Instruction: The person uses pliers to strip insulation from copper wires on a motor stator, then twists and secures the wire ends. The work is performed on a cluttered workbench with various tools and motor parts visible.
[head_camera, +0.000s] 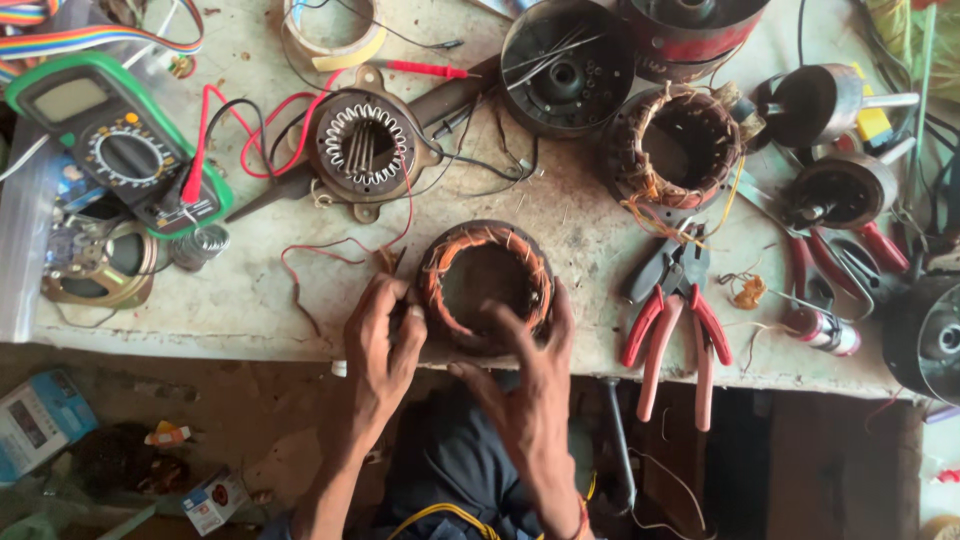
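Note:
A round motor stator with copper-orange windings (487, 278) sits at the near edge of the worn workbench (240, 300). My left hand (383, 345) grips its left side, with the fingertips pinched by a thin red wire (320, 247) that trails off to the left. On the stator's right and front rim rests my right hand (525, 375), fingers curled over the windings.
A green multimeter (120, 145) with red leads lies at the left. A second stator (362, 147), a dark winding (680, 150), metal motor housings (567, 65) and tape (335, 35) stand behind. Red-handled pliers (672, 320) lie right of the hands, with cutters (840, 255) further right.

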